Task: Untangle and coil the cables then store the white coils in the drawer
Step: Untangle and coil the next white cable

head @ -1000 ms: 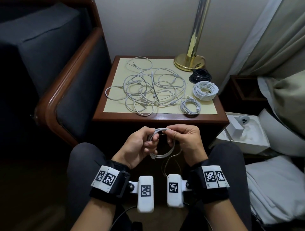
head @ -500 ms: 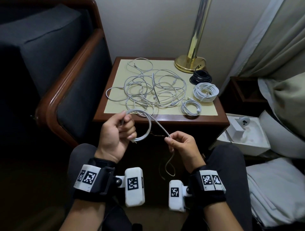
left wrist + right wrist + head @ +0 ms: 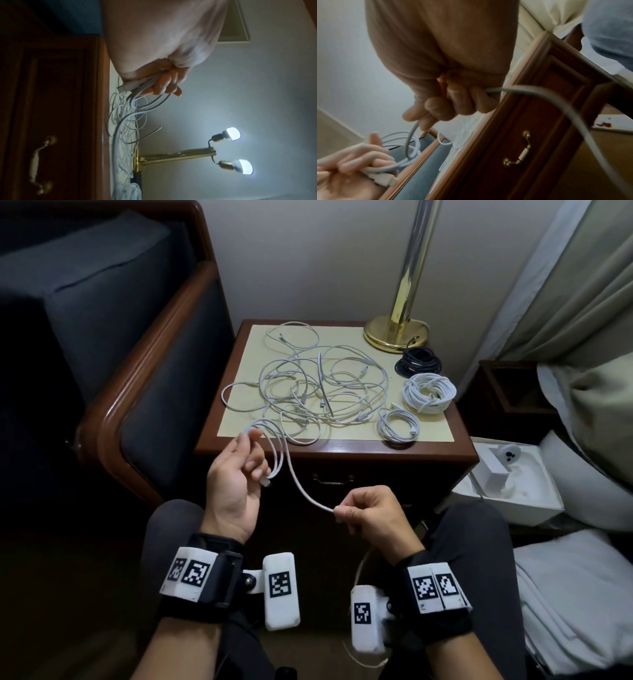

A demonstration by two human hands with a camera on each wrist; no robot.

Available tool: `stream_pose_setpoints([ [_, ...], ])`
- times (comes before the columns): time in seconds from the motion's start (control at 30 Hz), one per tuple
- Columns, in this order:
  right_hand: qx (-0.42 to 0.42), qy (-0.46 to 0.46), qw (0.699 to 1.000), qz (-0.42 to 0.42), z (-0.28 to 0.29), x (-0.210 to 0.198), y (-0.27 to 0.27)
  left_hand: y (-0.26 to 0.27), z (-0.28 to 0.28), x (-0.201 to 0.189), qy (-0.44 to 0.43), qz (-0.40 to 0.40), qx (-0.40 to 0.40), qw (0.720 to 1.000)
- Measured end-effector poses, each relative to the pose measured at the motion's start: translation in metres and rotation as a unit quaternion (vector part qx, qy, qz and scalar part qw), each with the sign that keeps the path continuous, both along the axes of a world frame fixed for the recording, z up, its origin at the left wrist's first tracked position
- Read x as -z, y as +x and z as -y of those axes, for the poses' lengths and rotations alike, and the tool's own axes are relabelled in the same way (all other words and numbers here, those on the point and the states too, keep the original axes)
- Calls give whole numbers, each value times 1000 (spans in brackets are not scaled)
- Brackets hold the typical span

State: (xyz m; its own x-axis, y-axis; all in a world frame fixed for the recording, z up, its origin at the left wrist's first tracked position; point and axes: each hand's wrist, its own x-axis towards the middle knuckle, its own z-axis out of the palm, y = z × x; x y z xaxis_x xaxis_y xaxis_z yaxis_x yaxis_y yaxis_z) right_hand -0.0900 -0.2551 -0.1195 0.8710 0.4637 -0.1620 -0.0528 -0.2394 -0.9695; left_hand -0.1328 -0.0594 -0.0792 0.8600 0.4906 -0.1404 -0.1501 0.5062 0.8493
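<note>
A: What's on the wrists?

B: Each carries a black strap wrapped around it, topped by a white block printed with two square black-and-white markers.

A: And those white pieces between the arms?

B: Rounded white camera housings, one per wrist, each bearing a single square marker. The left one joins its strap by a white bracket with a dark screw. A thin pale cord loops beneath the right housing.

A: Clothing?

B: Dark grey trousers over both knees; forearms bare.
</note>
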Motion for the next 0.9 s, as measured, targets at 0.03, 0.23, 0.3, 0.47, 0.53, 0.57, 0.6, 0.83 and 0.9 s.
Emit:
stream_pose_setpoints([
  [0.03, -24, -14, 999, 19, 0, -5, 0, -1, 2, 3, 29, -18, 5, 999],
  [0.23, -80, -20, 995, 62, -5, -25, 2, -3, 18, 5, 102, -63, 63, 991],
  [0.3, -66, -6, 995, 75, -6, -27, 2, -3, 23, 5, 112, -76, 102, 986],
  [0.47, 9, 8, 995, 100, -7, -23, 5, -6, 39, 5, 137, -120, 219, 958],
  [0.53, 49, 4, 990, 133, -7, -22, 7, -7, 45, 4, 140, -117, 266, 947],
  [0.57, 70, 6, 987, 147, -7, -22, 7, -7, 47, 5, 137, -114, 279, 944],
  [0.6, 88, 10, 984, 156, -7, -22, 8, -8, 49, 5, 130, -113, 286, 943],
  [0.83, 126, 31, 977, 167, -5, -16, 8, -8, 57, 6, 69, -127, 278, 950],
  [0.9, 125, 41, 979, 153, -6, -13, 8, -8, 56, 5, 61, -128, 283, 949],
])
